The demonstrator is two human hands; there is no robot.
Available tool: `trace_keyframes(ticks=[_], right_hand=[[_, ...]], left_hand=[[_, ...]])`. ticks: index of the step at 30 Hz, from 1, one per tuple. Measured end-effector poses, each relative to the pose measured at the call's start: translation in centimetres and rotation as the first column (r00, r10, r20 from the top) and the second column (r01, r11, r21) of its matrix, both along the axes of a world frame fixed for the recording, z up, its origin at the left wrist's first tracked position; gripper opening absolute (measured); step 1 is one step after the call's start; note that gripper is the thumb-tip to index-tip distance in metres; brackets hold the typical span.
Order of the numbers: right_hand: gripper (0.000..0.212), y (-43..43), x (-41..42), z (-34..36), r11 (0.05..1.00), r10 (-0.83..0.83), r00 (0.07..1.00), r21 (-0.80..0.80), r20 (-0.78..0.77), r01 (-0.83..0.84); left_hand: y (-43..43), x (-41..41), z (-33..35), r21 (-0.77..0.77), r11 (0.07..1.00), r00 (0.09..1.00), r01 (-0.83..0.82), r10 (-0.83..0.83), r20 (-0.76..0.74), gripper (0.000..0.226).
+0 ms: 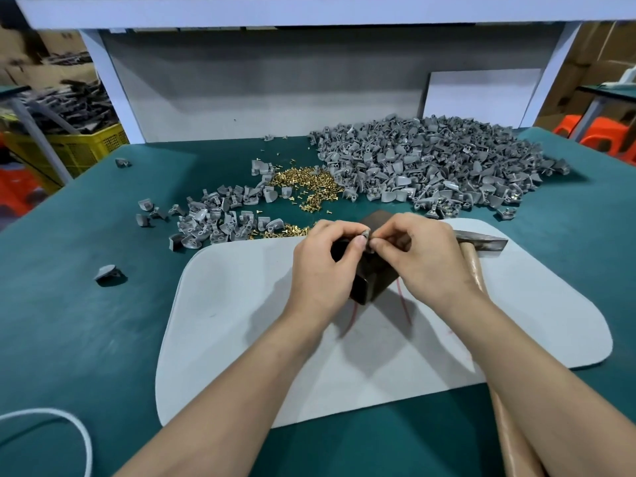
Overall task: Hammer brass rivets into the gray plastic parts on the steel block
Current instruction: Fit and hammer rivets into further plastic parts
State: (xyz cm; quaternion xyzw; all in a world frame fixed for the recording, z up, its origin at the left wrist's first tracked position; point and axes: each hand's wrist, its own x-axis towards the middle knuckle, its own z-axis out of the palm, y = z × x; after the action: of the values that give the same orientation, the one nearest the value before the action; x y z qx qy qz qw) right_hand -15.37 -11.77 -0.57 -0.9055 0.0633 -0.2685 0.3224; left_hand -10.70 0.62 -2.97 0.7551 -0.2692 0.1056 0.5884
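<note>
A dark steel block stands on a pale grey mat in the middle of the table. Above the block, my left hand and my right hand meet and pinch one small gray plastic part between their fingertips. Whether a rivet is in it is hidden by the fingers. A hammer lies to the right, its steel head beside my right hand and its wooden handle running under my right forearm. Loose brass rivets lie beyond the block.
A large heap of gray plastic parts fills the back right of the green table. A smaller scatter of gray parts lies left of the rivets, with single parts further left. A white cord loops at the front left.
</note>
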Motion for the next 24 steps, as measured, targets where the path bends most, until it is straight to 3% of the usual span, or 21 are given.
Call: trace_keyframes(ticks=[7, 10, 14, 24], right_hand=[[0.009, -0.70, 0.11, -0.43, 0.990, -0.019, 1.000, 0.141, -0.006, 0.020], [0.013, -0.83, 0.06, -0.45, 0.962, 0.032, 0.999, 0.270, -0.013, -0.027], [0.022, -0.46, -0.35, -0.04, 0.905, 0.074, 0.995, 0.416, 0.063, -0.094], [0.021, -0.49, -0.25, -0.04, 0.817, 0.032, 0.991, 0.568, 0.128, -0.100]], left_hand=[[0.24, 0.74, -0.15, 0.044, 0.998, 0.999, 0.046, -0.045, -0.021, 0.029], [0.22, 0.34, 0.02, -0.037, 0.994, 0.992, 0.101, -0.103, -0.074, 0.028], [0.18, 0.06, 0.07, -0.088, 0.990, 0.993, 0.108, -0.111, -0.031, 0.016], [0.25, 0.17, -0.09, -0.207, 0.968, 0.982, 0.142, -0.164, -0.093, 0.033]])
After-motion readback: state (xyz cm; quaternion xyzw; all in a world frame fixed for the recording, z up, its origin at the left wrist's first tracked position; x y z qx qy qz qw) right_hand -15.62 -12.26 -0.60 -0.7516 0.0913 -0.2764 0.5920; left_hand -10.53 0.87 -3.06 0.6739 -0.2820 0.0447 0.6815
